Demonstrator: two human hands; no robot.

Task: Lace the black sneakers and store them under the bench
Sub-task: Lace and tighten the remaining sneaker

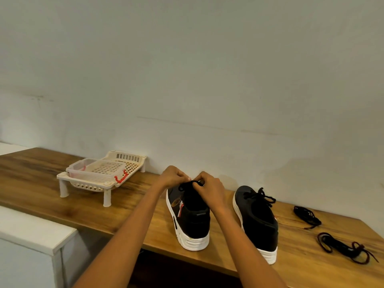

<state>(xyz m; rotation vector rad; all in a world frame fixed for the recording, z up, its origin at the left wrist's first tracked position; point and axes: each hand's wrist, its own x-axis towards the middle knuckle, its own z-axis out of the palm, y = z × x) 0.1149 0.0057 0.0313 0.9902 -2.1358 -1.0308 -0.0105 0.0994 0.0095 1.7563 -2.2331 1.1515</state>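
On the wooden tabletop [87, 206], near the wall, two black sneakers are standing heels toward the viewer. The left hand [172, 176] and right hand [209, 189] are meeting over the left sneaker [190, 215], fingers pinched closed on its black lace [190, 183]. The right sneaker [257, 221] is sitting just beside it, already tied. Pulling both ends evenly would likely be keeping the bow snug. Spare laces [340, 246] are lying well apart.
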